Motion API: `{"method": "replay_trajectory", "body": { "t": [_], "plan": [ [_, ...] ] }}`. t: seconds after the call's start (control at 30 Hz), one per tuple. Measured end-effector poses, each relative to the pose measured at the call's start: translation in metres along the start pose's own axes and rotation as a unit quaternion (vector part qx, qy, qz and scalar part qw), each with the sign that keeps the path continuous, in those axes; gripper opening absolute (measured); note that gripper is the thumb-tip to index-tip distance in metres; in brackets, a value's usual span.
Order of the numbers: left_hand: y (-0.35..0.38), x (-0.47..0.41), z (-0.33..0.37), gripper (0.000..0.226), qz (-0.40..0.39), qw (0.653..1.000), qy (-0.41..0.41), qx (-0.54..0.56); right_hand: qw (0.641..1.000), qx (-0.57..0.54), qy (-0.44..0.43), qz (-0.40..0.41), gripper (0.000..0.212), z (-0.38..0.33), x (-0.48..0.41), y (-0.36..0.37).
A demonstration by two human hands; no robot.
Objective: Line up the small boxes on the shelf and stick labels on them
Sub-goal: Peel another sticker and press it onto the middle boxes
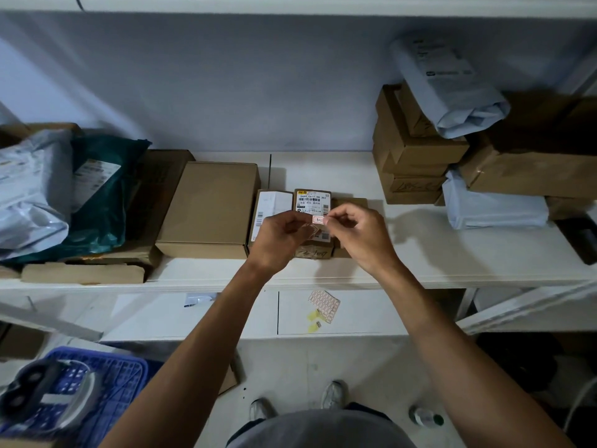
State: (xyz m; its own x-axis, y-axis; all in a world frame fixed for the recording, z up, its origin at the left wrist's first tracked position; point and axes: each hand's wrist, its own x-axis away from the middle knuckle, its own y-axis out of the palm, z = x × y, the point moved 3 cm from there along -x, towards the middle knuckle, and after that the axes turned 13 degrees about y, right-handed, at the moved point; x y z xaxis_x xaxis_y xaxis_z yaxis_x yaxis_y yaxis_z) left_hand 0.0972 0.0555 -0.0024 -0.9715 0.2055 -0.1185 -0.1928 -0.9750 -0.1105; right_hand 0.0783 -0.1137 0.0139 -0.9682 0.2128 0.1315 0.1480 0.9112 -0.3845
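We pinch one small label (pixel 318 219) between left hand (pixel 280 236) and right hand (pixel 359 236), above the small boxes (pixel 312 202) on the shelf (pixel 452 253).

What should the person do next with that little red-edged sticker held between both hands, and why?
Probably lower the small red-bordered white label onto the small brown cardboard box right beneath it. The left hand and right hand pinch it just above that box, and it is not yet stuck down.
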Motion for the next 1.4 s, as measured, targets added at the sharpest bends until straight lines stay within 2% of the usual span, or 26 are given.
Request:
{"method": "replay_trajectory", "body": {
  "t": [0.07,0.17,0.33,0.43,0.7,1.0,1.17,1.4],
  "plan": [
    [-0.002,-0.002,-0.007,0.016,-0.006,0.999,0.015,-0.043,1.0,-0.014,0.025,-0.011,0.003,0.002,-0.002,-0.001],
    [-0.006,-0.005,-0.016,0.018,-0.009,0.984,0.068,-0.162,0.998,-0.004,0.065,-0.022,0.008,0.007,-0.005,-0.003],
    [-0.002,-0.006,-0.022,0.021,0.003,0.929,0.133,-0.346,0.989,0.005,0.139,-0.052,0.012,0.021,-0.012,-0.004],
    [-0.001,-0.006,-0.026,0.02,0.024,0.921,0.165,-0.352,0.985,0.016,0.158,-0.071,0.012,0.025,-0.013,-0.003],
    [-0.008,-0.008,-0.041,0.02,0.03,0.941,0.161,-0.296,0.98,0.037,0.177,-0.085,0.011,0.03,-0.018,0.0],
    [-0.007,-0.008,-0.044,0.015,0.054,0.943,0.157,-0.289,0.979,0.038,0.181,-0.092,0.013,0.028,-0.02,0.004],
    [-0.002,-0.004,-0.045,0.013,0.113,0.929,0.172,-0.309,0.978,0.035,0.183,-0.091,0.013,0.029,-0.021,0.004],
    [0.012,0.0,-0.043,0.033,0.135,0.924,0.166,-0.316,0.975,0.058,0.193,-0.091,0.014,0.034,-0.023,0.002]
  ]
}}
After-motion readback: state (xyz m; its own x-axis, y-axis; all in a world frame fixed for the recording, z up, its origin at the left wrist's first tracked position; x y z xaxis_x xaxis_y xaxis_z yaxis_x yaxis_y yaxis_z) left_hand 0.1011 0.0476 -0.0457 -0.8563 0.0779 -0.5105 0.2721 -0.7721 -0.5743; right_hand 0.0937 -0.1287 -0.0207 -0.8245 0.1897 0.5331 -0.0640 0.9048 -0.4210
